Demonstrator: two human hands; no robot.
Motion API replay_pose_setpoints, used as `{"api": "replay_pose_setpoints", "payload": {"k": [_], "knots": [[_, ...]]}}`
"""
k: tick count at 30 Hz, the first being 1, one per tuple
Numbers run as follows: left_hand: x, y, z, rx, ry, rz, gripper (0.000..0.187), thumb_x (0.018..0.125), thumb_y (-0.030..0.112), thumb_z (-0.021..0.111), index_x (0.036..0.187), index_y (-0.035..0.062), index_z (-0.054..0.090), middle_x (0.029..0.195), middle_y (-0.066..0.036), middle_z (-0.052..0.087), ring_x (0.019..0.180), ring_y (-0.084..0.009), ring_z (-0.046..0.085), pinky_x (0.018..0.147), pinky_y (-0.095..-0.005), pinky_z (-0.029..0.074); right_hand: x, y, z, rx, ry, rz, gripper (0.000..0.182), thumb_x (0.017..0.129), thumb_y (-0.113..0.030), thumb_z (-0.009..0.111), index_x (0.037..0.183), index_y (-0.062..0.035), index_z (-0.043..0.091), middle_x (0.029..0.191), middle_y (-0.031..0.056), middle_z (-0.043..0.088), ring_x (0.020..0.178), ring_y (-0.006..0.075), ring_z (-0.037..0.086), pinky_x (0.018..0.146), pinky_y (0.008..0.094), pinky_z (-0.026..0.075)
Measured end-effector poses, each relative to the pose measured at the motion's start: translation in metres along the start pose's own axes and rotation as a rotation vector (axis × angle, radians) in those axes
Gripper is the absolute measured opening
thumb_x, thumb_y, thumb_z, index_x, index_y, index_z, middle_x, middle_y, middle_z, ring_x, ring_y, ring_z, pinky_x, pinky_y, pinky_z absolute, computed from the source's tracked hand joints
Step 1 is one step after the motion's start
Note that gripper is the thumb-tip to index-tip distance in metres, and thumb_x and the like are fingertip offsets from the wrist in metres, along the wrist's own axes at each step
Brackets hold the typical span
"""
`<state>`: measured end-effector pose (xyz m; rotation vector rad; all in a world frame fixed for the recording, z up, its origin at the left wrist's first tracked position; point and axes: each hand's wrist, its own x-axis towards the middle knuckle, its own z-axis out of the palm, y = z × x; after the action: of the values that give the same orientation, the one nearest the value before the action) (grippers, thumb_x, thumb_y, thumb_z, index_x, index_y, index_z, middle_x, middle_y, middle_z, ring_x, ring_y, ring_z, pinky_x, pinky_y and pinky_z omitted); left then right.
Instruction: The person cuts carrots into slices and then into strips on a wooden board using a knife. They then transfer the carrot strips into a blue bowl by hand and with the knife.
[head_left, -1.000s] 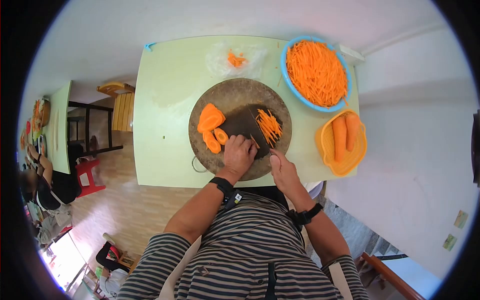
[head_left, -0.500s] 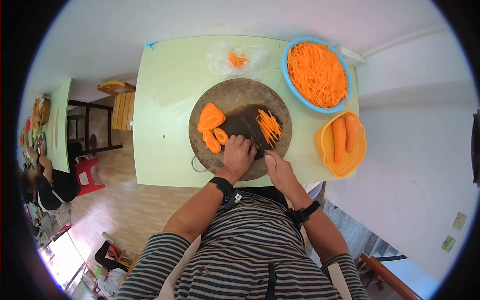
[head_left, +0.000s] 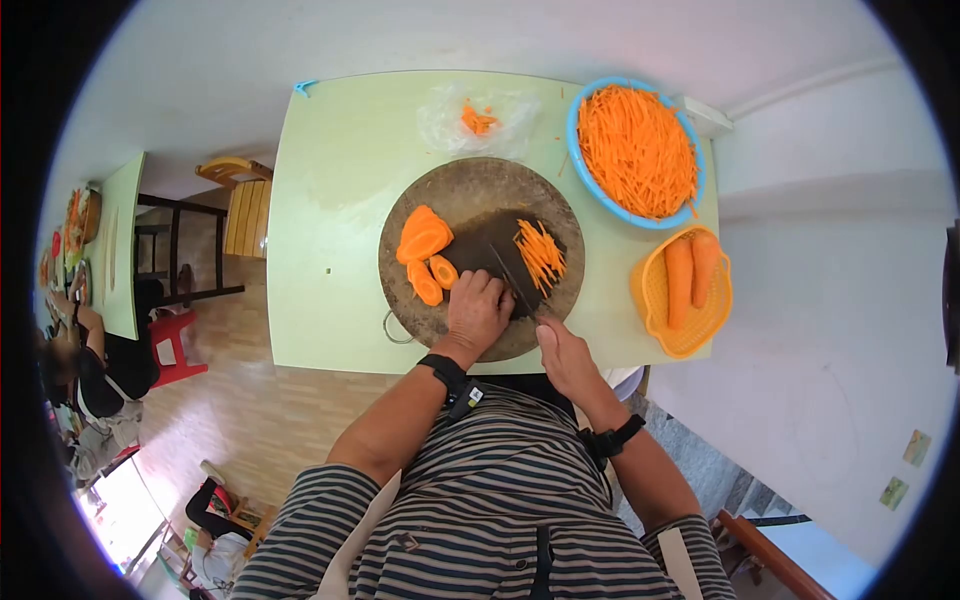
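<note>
My right hand (head_left: 566, 358) is closed round the handle of a knife (head_left: 514, 284), whose dark blade slants across the round chopping board (head_left: 430, 190). Close beside the blade, my left hand (head_left: 478, 310) presses down on the board with curled fingers. Whatever lies under those fingertips is hidden. Left of the blade are carrot slices (head_left: 425, 287) and a larger stack of sliced carrot (head_left: 424, 236). Thin carrot strips (head_left: 540, 256) lie in a small pile to its right.
A blue basin (head_left: 574, 140) heaped with carrot shreds (head_left: 637, 150) stands at the table's back right. Nearer is a yellow basket (head_left: 655, 318) holding two whole carrots (head_left: 679, 280). A plastic bag (head_left: 440, 125) with carrot bits lies behind the board. Other people sit at far left.
My right hand has drawn the knife slightly back toward my body. The left hand, the slices and the strip pile look the same.
</note>
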<state>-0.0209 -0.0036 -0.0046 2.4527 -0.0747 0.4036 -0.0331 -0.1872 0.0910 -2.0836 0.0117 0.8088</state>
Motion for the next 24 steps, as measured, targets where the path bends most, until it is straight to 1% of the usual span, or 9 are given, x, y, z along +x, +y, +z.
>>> {"api": "replay_pose_setpoints", "payload": {"k": [2,3,5,6,8,12,18,20,24], "knots": [[0.0,0.002,0.0,0.002,0.003,0.003,0.011,0.073,0.011,0.074,0.08,0.0083,0.065,0.082,-0.009,0.055,0.082,-0.0309,0.054,0.072,-0.0419,0.044,0.012,0.006,0.006,-0.054,0.086,-0.066,0.043,0.108,-0.034,0.045,0.131,-0.0005,0.059,0.099,0.0287,0.069,0.097,0.0433,0.07,0.086,0.0445,0.053],[0.001,0.002,0.0,0.005,0.01,0.003,0.011,0.073,0.011,0.074,0.079,0.0082,0.065,0.082,-0.009,0.055,0.082,-0.031,0.055,0.072,-0.042,0.044,0.015,0.001,0.006,-0.051,0.092,-0.066,0.043,0.108,-0.034,0.045,0.131,-0.0005,0.059,0.099,0.0287,0.069,0.097,0.0433,0.07,0.086,0.0445,0.053],[0.001,0.001,0.001,-0.019,0.011,0.009,0.011,0.073,0.011,0.073,0.079,0.0081,0.065,0.082,-0.009,0.055,0.082,-0.031,0.055,0.072,-0.042,0.044,0.02,-0.009,0.003,0.104,0.068,0.047,0.043,0.108,-0.034,0.045,0.131,-0.0004,0.059,0.087,0.0247,0.068,0.08,0.035,0.071,0.078,0.0417,0.053],[0.001,0.001,0.0,-0.044,0.012,0.004,0.01,0.073,0.01,0.073,0.079,0.008,0.065,0.082,-0.009,0.055,0.082,-0.0311,0.055,0.072,-0.042,0.044,0.019,-0.008,0.003,0.104,0.065,0.043,0.043,0.108,-0.034,0.045,0.131,-0.0004,0.059,0.087,0.0247,0.068,0.08,0.035,0.071,0.078,0.0417,0.053],[-0.002,0.0,-0.002,-0.053,0.011,-0.002,0.012,0.073,0.009,0.073,0.082,0.0076,0.066,0.083,-0.01,0.056,0.082,-0.0317,0.055,0.074,-0.0419,0.044,0.014,-0.001,0.001,0.104,0.112,-0.027,0.045,0.108,-0.035,0.045,0.13,0.0007,0.06,0.079,0.0205,0.065,0.071,0.027,0.066,0.072,0.039,0.053],[-0.001,0.0,-0.001,-0.07,0.007,-0.006,0.013,0.073,0.007,0.073,0.084,0.0072,0.065,0.084,-0.011,0.056,0.083,-0.0323,0.055,0.074,-0.0423,0.044,0.001,0.005,-0.001,0.083,0.06,-0.044,0.046,0.108,-0.036,0.044,0.13,0.0012,0.059,0.078,0.0197,0.064,0.07,0.0261,0.066,0.072,0.0392,0.053],[-0.001,0.001,-0.002,-0.036,-0.007,-0.014,0.013,0.073,0.008,0.073,0.081,0.0074,0.063,0.083,-0.011,0.054,0.082,-0.0324,0.054,0.074,-0.0427,0.044,-0.003,0.008,0.005,0.098,-0.007,0.06,0.045,0.109,-0.037,0.044,0.13,0.0005,0.059,0.079,0.0193,0.065,0.071,0.0268,0.066,0.073,0.0392,0.053],[0.0,0.001,-0.003,-0.022,-0.009,-0.013,0.013,0.072,0.009,0.073,0.08,0.0077,0.063,0.083,-0.01,0.053,0.082,-0.0317,0.054,0.073,-0.0424,0.044,0.0,0.018,0.012,0.028,0.061,-0.049,0.046,0.109,-0.037,0.045,0.129,0.0003,0.06,0.078,0.0183,0.064,0.071,0.0263,0.066,0.071,0.0386,0.053],[0.0,0.001,-0.001,-0.02,-0.011,-0.002,0.012,0.072,0.011,0.073,0.08,0.0082,0.064,0.082,-0.01,0.053,0.082,-0.0309,0.054,0.073,-0.042,0.044,0.017,0.009,0.012,-0.041,0.139,-0.137,0.045,0.108,-0.038,0.045,0.128,0.0006,0.06,0.076,0.0177,0.062,0.066,0.0251,0.064,0.067,0.0382,0.052]]}}
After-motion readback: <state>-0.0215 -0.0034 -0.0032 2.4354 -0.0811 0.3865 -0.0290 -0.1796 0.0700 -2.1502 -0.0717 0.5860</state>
